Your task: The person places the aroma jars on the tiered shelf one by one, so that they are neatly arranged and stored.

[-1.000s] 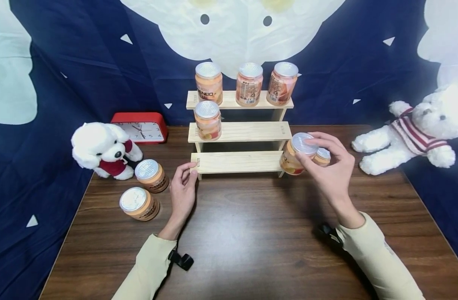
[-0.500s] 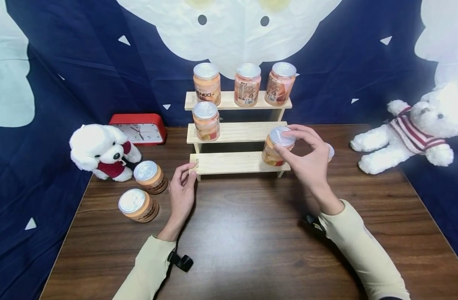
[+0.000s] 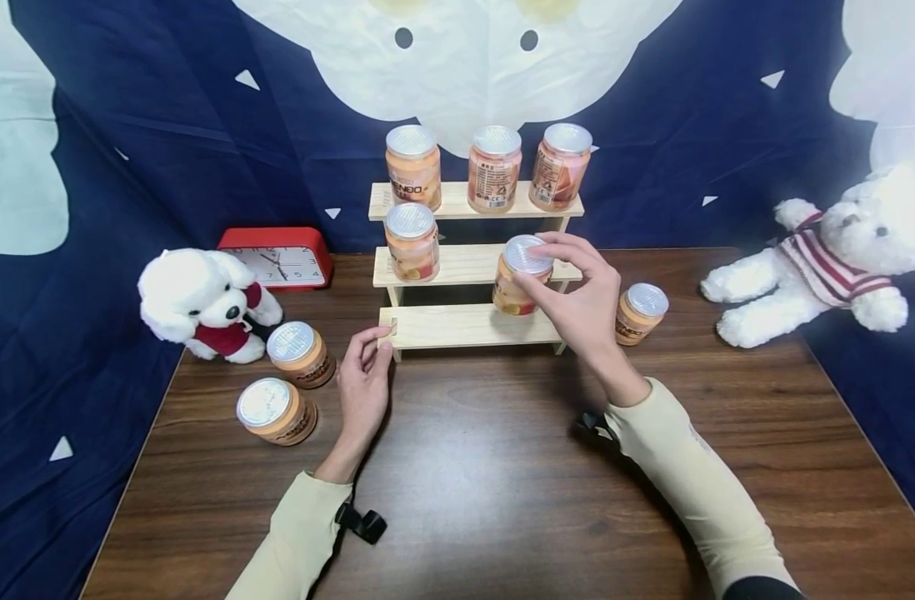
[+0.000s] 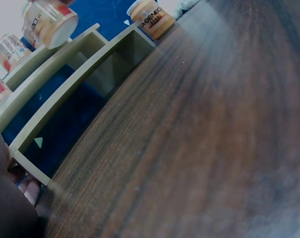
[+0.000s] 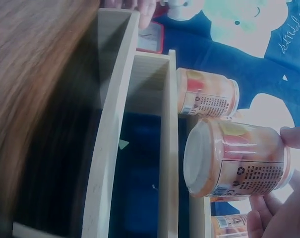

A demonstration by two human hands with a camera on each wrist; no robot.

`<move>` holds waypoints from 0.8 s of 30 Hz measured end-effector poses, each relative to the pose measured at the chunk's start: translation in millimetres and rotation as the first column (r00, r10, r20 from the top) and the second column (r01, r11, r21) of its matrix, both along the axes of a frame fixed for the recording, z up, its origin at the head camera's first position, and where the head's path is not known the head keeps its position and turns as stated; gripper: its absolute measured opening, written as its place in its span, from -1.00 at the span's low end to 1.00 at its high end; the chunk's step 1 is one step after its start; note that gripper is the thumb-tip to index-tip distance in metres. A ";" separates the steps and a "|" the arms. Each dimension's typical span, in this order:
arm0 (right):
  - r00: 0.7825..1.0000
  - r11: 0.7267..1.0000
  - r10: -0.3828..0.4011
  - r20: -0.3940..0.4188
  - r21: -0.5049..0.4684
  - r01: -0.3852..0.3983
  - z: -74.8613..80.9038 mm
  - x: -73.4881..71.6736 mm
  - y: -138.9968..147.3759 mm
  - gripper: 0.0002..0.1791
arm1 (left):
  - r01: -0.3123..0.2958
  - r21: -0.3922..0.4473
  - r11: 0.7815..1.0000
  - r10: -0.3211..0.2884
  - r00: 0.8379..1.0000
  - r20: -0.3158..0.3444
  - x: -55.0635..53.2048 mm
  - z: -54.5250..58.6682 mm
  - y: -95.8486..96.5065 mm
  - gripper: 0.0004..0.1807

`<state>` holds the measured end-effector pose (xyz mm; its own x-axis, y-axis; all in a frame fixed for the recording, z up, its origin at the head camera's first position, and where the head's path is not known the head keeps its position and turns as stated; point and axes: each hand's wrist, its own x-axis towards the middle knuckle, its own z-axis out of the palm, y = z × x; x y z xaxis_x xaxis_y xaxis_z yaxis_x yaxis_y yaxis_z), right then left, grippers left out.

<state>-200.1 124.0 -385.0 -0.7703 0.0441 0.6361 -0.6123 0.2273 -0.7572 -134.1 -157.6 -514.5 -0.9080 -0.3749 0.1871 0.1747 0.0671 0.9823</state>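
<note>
My right hand (image 3: 588, 304) pinches an orange-labelled jar (image 3: 513, 292) by its silver lid between thumb and fingers. In the right wrist view the jar's base (image 5: 199, 158) hangs free in the air, in front of the stepped wooden rack (image 3: 442, 327). My left hand (image 3: 363, 379) grips the left end of the lowest step. On the middle step stands another jar (image 3: 412, 246) at the left. The top step bears a left jar (image 3: 414, 171), a middle jar (image 3: 495, 171) and a right jar (image 3: 560, 171).
Two jars stand left of my left hand, a rear jar (image 3: 302, 357) and a front jar (image 3: 277, 412). One jar (image 3: 641, 315) is right of the rack. A white plush dog (image 3: 210, 304), red clock (image 3: 277, 258) and plush bear (image 3: 825, 258) flank the rack on the wooden table (image 3: 472, 467).
My right hand has carried the jar leftward and up, from beside the rack's right end to over its steps. The jar behind it has come into view. My left hand has stayed put.
</note>
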 end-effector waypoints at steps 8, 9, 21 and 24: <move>0.999 1.000 -0.022 -0.028 -0.009 0.021 -1.5 -8.8 -11.6 -0.65 | -0.024 -0.009 1.000 0.024 1.000 0.010 0.6 0.0 0.3 -0.78; 0.999 1.000 -0.023 -0.032 -0.014 0.022 -1.8 -10.2 -12.8 -0.66 | -0.024 -0.008 1.000 0.024 1.000 0.011 0.6 -0.1 0.2 -0.77; 0.998 0.999 -0.019 -0.062 -0.043 0.017 -11.1 -22.9 -26.9 -0.69 | -0.010 0.001 1.000 0.010 1.000 0.015 0.2 0.8 0.5 -0.76; 0.997 0.999 -0.023 -0.070 -0.048 0.019 -13.2 -25.4 -29.1 -0.69 | -0.011 -0.005 1.000 0.011 1.000 0.023 0.3 1.1 0.7 -0.76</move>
